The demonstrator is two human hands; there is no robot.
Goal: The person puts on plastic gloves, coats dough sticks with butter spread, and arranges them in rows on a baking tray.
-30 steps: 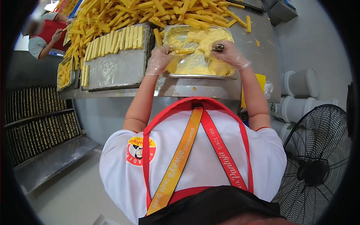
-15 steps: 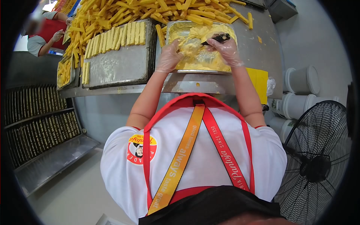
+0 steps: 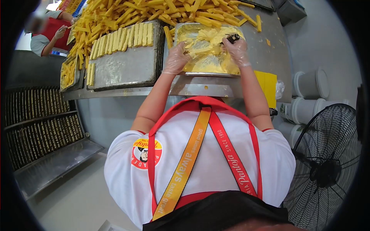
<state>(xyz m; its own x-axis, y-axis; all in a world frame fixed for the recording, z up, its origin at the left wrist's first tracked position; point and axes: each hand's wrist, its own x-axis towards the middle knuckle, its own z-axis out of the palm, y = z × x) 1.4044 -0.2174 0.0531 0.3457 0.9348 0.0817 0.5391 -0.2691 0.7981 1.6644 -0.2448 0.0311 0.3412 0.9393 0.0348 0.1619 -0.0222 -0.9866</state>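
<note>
My left hand (image 3: 176,58), in a clear glove, pinches the end of a yellow stick (image 3: 199,51) over the left side of a metal tray (image 3: 212,74). Pale yellow cream (image 3: 208,34) is spread unevenly in this tray. My right hand (image 3: 236,51), gloved too, is closed around a black-handled tool (image 3: 232,38) above the tray's right side. The tool's lower end is hard to make out against the cream. To the left, a flat baking tray (image 3: 123,71) bears a row of coated sticks (image 3: 122,39) along its far part.
A large pile of yellow sticks (image 3: 154,9) covers the back of the table. A co-worker (image 3: 52,32) stands at the far left. A rack of trays (image 3: 42,127) is at the left; white buckets (image 3: 313,82) and a black fan (image 3: 325,173) are at the right.
My right hand moved left and up from its first position, then slightly right, and the black tool has changed its tilt. My left hand has shifted right with the stick.
</note>
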